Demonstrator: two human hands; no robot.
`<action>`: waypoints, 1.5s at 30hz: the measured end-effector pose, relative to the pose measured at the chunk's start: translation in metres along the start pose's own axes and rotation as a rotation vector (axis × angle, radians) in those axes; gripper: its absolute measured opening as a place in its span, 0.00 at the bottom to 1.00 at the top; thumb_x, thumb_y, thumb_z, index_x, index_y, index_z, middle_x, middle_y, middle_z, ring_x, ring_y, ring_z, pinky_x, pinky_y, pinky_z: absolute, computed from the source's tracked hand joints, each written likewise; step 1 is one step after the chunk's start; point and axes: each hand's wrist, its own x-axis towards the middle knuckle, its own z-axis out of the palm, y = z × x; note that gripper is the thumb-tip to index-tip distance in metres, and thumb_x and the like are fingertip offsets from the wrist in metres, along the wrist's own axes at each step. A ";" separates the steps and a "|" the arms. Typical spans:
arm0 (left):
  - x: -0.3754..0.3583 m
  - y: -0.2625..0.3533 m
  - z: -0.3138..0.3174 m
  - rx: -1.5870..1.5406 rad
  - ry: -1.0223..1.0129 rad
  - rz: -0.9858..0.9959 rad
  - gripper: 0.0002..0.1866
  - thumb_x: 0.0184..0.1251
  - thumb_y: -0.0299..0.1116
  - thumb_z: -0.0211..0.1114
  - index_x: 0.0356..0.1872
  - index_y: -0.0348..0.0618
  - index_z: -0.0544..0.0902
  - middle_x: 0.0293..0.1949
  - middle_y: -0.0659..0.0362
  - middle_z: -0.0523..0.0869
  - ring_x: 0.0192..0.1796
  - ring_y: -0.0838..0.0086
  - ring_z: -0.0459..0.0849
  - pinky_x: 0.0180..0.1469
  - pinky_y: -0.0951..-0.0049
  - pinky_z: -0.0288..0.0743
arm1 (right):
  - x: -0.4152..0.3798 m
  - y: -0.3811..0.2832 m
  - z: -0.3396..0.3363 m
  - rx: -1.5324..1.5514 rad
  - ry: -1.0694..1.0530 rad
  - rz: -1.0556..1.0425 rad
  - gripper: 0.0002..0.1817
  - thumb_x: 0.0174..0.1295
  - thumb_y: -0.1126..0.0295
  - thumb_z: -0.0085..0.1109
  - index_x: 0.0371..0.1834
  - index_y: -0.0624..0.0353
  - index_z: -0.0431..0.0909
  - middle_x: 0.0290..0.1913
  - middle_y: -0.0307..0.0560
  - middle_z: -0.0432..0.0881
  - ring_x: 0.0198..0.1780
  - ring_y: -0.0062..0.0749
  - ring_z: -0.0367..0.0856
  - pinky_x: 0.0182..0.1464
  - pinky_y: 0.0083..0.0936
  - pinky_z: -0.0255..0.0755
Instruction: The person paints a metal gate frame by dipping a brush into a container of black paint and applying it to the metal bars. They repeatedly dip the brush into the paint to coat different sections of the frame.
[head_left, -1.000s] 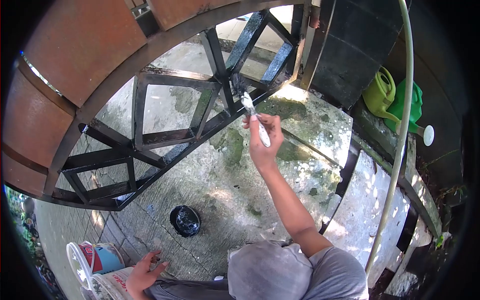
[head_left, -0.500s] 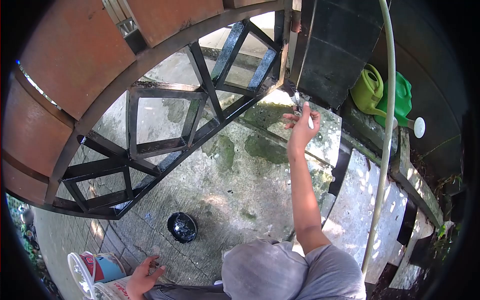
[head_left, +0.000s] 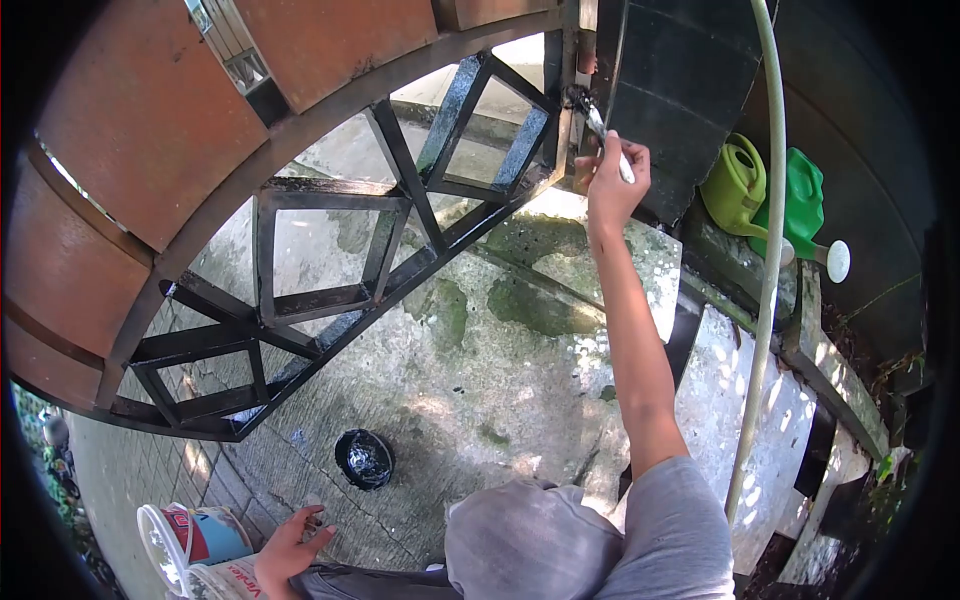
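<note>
My right hand is closed round the white handle of a paintbrush. The dark bristles meet the upright post at the right end of the black metal gate frame, or are very close to it. Down at the lower left, my left hand has its fingers apart and holds nothing, resting by the paint buckets. A black bowl with glossy dark paint in it sits on the concrete between my left hand and the gate.
Rust-coloured panels fill the gate's upper part. At right, a pale hose hangs in front of a yellow-green watering can and a green watering can. Grey slabs lie below them. A grey cap shows at the bottom.
My right hand has moved up with the paintbrush, from the post's lower end to higher along it. My left hand has stayed in about the same place.
</note>
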 end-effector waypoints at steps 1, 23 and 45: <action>0.001 0.001 0.001 0.012 0.001 0.004 0.29 0.66 0.46 0.71 0.62 0.40 0.77 0.42 0.47 0.86 0.44 0.60 0.85 0.49 0.65 0.77 | 0.003 0.004 0.004 0.004 -0.012 -0.039 0.12 0.71 0.64 0.60 0.38 0.61 0.70 0.30 0.44 0.80 0.24 0.26 0.84 0.20 0.19 0.69; -0.039 0.035 -0.008 0.111 0.221 0.106 0.27 0.69 0.45 0.67 0.60 0.36 0.76 0.51 0.44 0.82 0.56 0.49 0.81 0.58 0.59 0.74 | -0.303 -0.001 -0.098 -0.037 -0.661 0.617 0.07 0.67 0.77 0.56 0.44 0.63 0.69 0.32 0.53 0.83 0.26 0.32 0.84 0.25 0.22 0.72; -0.151 0.031 0.000 0.004 0.261 -0.216 0.32 0.62 0.44 0.69 0.62 0.35 0.74 0.48 0.48 0.79 0.52 0.53 0.78 0.56 0.59 0.69 | -0.453 0.052 0.007 -0.418 -1.653 -0.065 0.08 0.57 0.72 0.69 0.37 0.61 0.82 0.35 0.52 0.87 0.33 0.45 0.87 0.36 0.31 0.80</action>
